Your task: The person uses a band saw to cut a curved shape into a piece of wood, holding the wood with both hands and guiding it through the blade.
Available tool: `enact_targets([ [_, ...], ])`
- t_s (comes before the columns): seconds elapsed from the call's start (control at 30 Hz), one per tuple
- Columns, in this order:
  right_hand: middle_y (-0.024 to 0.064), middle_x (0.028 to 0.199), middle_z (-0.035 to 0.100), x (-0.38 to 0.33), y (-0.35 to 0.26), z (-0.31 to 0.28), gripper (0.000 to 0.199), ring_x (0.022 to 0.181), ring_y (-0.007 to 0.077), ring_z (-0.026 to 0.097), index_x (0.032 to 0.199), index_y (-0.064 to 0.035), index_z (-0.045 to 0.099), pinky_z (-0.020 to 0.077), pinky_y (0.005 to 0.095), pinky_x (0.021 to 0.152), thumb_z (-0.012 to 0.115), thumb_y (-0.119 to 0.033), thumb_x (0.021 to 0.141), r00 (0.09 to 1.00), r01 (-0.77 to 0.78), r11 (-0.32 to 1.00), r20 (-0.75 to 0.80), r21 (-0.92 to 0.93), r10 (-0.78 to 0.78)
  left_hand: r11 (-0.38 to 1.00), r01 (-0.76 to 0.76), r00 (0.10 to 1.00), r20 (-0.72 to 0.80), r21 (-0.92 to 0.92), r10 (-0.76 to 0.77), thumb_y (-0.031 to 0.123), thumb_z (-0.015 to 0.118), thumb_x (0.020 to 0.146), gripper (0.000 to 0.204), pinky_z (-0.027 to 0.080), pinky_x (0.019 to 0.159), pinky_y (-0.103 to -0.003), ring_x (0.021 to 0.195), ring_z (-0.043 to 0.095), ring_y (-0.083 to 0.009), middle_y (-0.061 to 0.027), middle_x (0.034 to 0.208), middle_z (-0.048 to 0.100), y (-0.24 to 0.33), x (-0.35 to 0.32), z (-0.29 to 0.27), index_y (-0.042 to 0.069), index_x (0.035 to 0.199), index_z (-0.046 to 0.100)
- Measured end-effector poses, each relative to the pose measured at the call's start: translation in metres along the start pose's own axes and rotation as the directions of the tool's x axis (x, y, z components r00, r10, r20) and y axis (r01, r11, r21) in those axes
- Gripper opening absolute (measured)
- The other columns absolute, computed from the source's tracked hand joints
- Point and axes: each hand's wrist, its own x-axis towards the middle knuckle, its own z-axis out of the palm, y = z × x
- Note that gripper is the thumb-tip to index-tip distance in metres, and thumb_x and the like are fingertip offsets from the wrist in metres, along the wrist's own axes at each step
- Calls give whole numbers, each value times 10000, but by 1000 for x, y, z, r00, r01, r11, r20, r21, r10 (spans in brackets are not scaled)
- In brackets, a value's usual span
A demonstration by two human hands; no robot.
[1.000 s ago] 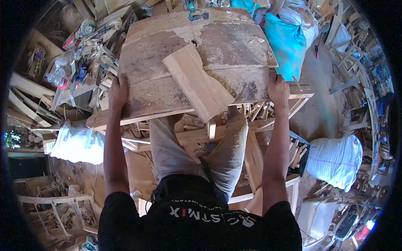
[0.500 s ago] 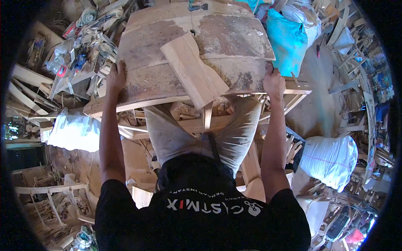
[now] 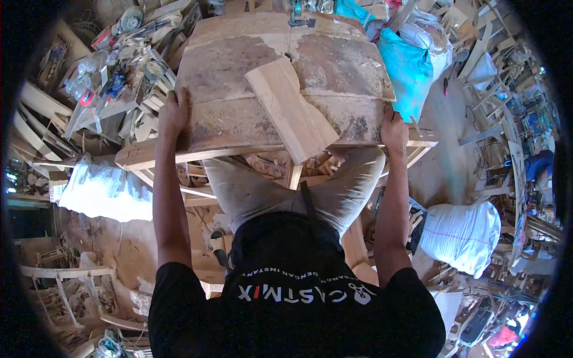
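Wooden piece point(image 3: 290, 110): is lying slantwise on the dusty worktop point(image 3: 224, 122), its near end overhanging the front edge toward the person.
Left hand point(image 3: 173, 113): is bending its fingers at the worktop's left edge; the underside is not showing, so how far it is closing cannot be told.
Right hand point(image 3: 394, 131): is closing around the worktop's right edge near the turquoise sack point(image 3: 406, 68); neither hand is touching the wooden piece.
Slide hazard: the loose wooden piece is possibly risking a slip off the front edge; a tilting worktop or slick dust would be causing it.
Bump hazard: the overhanging end is likely standing exposed to a knock from the thighs point(image 3: 352, 194) spreading below it.
Change from earlier frame: the thighs are spreading wider; both hands are keeping to the side edges, and the wooden piece is keeping its slant.
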Motion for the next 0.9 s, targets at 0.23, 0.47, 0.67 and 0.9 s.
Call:
enact_targets([
  [0.23,384,1133,660,-14,-16,-14,656,1084,584,617,1208,8,664,470,641,964,363,-554,1053,999,41,999,-12,-33,-41,994,93,996,6,-52,-93,574,371,1051,692,459,992,-627,1141,584,-593,-410,1224,613,11,-7,-4,-37,1331,535],
  [0.47,377,1094,676,8,23,18,497,1073,563,637,1137,11,667,495,621,952,480,-432,1012,996,72,992,-36,-101,-76,998,34,999,12,-52,-34,566,383,1049,689,449,1018,-616,1166,575,-586,-408,1248,603,0,1,3,-40,1343,529],
  [0.67,372,1089,681,17,28,22,515,1086,550,642,1141,19,661,502,609,963,512,-449,987,994,79,992,-66,-101,-86,997,64,998,-20,-51,-65,590,386,1038,725,449,1021,-613,1163,571,-597,-407,1239,612,13,-3,-6,-59,1328,528],
  [0.9,352,1305,581,-41,-22,-6,669,1145,558,589,1425,50,460,508,586,960,688,-366,953,835,427,904,-372,-23,-405,999,-4,999,-33,33,5,614,383,1025,751,460,1011,-609,1159,584,-591,-435,1209,608,-22,5,8,-46,1351,529],
])
